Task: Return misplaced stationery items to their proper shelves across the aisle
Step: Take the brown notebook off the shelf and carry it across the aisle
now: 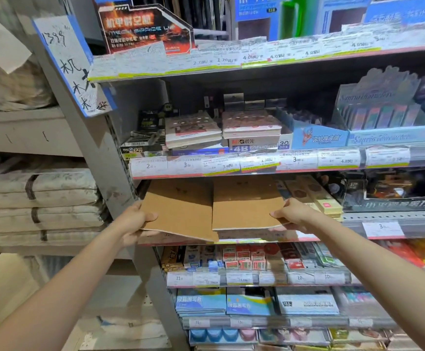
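Two brown kraft-cover notebooks lie side by side at the left end of the third shelf (389, 220), their near edges sticking out past its front. My left hand (133, 221) grips the near left corner of the left notebook (181, 209), thumb on top. My right hand (292, 214) pinches the near right corner of the right notebook (244, 206), thumb on the cover and fingers underneath. The back halves of both notebooks sit under the shelf above.
A grey steel upright (100, 158) stands just left of the notebooks. Eraser boxes (253, 138) fill the shelf above, small red boxes (247, 259) the one below. Pale eraser packs (315, 196) lie right of the notebooks. Bundled paper stacks (39, 198) fill the left rack.
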Demonstrator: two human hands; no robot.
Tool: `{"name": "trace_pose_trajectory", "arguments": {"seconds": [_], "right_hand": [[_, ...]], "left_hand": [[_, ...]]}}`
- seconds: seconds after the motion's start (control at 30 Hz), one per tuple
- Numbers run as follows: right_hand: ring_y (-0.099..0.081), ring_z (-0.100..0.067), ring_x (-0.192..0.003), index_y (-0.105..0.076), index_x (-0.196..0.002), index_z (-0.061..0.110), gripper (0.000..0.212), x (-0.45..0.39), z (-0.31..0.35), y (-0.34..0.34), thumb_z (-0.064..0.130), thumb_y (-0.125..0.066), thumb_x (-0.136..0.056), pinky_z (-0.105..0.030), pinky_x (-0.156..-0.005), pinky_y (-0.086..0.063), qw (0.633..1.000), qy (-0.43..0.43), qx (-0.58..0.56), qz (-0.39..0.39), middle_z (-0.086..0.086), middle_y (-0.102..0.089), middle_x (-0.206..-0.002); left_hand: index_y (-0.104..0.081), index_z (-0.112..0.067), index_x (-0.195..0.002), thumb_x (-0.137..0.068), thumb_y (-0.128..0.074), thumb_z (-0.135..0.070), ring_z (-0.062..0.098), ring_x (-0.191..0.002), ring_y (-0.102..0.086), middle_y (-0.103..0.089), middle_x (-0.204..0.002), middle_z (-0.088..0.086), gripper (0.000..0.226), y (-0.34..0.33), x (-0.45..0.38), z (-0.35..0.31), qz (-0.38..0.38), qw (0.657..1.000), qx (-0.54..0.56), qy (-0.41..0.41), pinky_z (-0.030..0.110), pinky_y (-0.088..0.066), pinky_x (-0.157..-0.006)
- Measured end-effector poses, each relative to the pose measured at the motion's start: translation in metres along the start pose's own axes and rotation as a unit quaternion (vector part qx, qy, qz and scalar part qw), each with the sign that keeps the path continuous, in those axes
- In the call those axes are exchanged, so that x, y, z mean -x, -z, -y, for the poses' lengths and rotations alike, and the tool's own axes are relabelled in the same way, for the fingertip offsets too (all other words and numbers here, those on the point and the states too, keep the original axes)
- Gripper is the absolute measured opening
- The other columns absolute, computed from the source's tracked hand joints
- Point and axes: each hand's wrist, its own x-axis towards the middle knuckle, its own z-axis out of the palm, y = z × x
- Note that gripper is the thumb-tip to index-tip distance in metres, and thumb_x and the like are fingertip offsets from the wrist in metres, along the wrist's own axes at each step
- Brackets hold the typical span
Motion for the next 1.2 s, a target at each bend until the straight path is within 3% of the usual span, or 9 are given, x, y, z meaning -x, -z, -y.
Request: {"name": "trace_pose_trajectory", "arguments": {"seconds": [0.17,0.23,0.47,0.57,0.67,0.9,1.07,1.13,1.2], "right_hand": [[-0.043,-0.016,-0.055,-0.042,-0.098,0.005,0.007,0.001,-0.006,0.004,0.003,-0.046,-0.094,-0.025,-0.048,-0.05,0.996,0.007,-0.085,0.025,-0.003,-0.047,-0.064],[-0.052,-0.026,-0.07,-0.036,-0.114,0.01,0.023,-0.002,-0.009,0.004,0.001,-0.045,-0.094,-0.029,-0.051,-0.058,0.986,-0.004,-0.161,0.048,-0.007,-0.048,-0.08],[-0.058,-0.038,-0.11,-0.035,-0.128,0.014,0.038,-0.008,-0.017,0.001,0.001,-0.045,-0.094,-0.029,-0.049,-0.059,0.972,-0.019,-0.228,0.056,-0.016,-0.053,-0.126],[-0.06,-0.035,-0.107,-0.038,-0.122,0.012,0.031,-0.012,-0.019,0.0,0.002,-0.045,-0.094,-0.03,-0.052,-0.06,0.973,-0.023,-0.222,0.06,-0.016,-0.054,-0.125],[-0.062,-0.033,-0.099,-0.038,-0.122,0.012,0.029,-0.011,-0.019,0.0,0.004,-0.044,-0.095,-0.03,-0.051,-0.06,0.97,-0.022,-0.229,0.074,-0.016,-0.056,-0.125],[-0.067,-0.031,-0.085,-0.034,-0.136,0.01,0.04,-0.01,-0.02,-0.001,0.006,-0.039,-0.096,-0.029,-0.047,-0.058,0.962,-0.036,-0.26,0.075,-0.016,-0.054,-0.129],[-0.063,-0.027,-0.086,-0.039,-0.133,0.004,0.037,-0.004,-0.018,-0.003,0.017,-0.034,-0.099,-0.03,-0.043,-0.057,0.966,-0.019,-0.252,0.06,-0.012,-0.062,-0.103],[-0.064,-0.031,-0.096,-0.036,-0.137,0.006,0.048,-0.002,-0.018,-0.003,0.034,-0.039,-0.097,-0.036,-0.054,-0.061,0.959,-0.02,-0.272,0.075,-0.006,-0.059,-0.118],[-0.065,-0.032,-0.102,-0.025,-0.143,0.011,0.062,-0.001,-0.017,-0.004,0.039,-0.048,-0.093,-0.035,-0.059,-0.061,0.957,-0.012,-0.271,0.099,-0.004,-0.043,-0.143]], "left_hand": [[-0.046,-0.018,-0.119,-0.089,-0.047,0.007,0.018,-0.087,-0.059,-0.059,-0.104,0.006,0.039,0.016,0.01,0.009,-0.008,0.997,0.081,0.001,0.027,-0.058,-0.054],[-0.048,-0.017,-0.122,-0.089,-0.047,0.007,0.017,-0.088,-0.058,-0.059,-0.1,0.005,0.041,0.025,0.013,0.016,-0.008,0.993,0.121,0.015,0.021,-0.057,-0.05],[-0.047,-0.013,-0.124,-0.09,-0.043,0.007,0.014,-0.071,-0.069,-0.059,-0.099,0.008,0.04,0.015,0.026,0.024,0.031,0.975,0.22,0.016,0.019,-0.056,-0.045],[-0.047,-0.014,-0.128,-0.09,-0.044,0.007,0.017,-0.09,-0.061,-0.061,-0.108,0.007,0.043,-0.016,0.024,0.023,0.05,0.973,0.223,0.002,0.023,-0.058,-0.066],[-0.047,-0.016,-0.118,-0.091,-0.044,0.006,0.017,-0.085,-0.059,-0.058,-0.111,0.009,0.035,-0.056,0.026,0.011,0.05,0.976,0.212,-0.01,0.021,-0.055,-0.05],[-0.041,-0.012,-0.122,-0.089,-0.048,0.005,0.025,-0.107,-0.053,-0.052,-0.123,0.012,0.038,-0.117,0.016,0.0,0.051,0.99,0.135,-0.006,0.03,-0.053,-0.066],[-0.033,-0.012,-0.126,-0.089,-0.053,-0.008,0.018,-0.075,-0.059,-0.053,-0.122,0.012,0.042,-0.131,0.002,0.002,0.051,0.999,-0.008,0.002,0.024,-0.052,-0.045],[-0.029,-0.008,-0.132,-0.086,-0.057,-0.018,0.016,-0.063,-0.054,-0.056,-0.112,0.012,0.055,-0.135,-0.003,0.005,0.042,0.99,-0.136,-0.002,0.024,-0.044,-0.044],[-0.035,-0.005,-0.127,-0.084,-0.059,-0.03,0.022,-0.08,-0.058,-0.058,-0.107,0.011,0.055,-0.139,-0.006,0.009,0.02,0.965,-0.259,-0.046,0.031,-0.049,-0.064]]}}
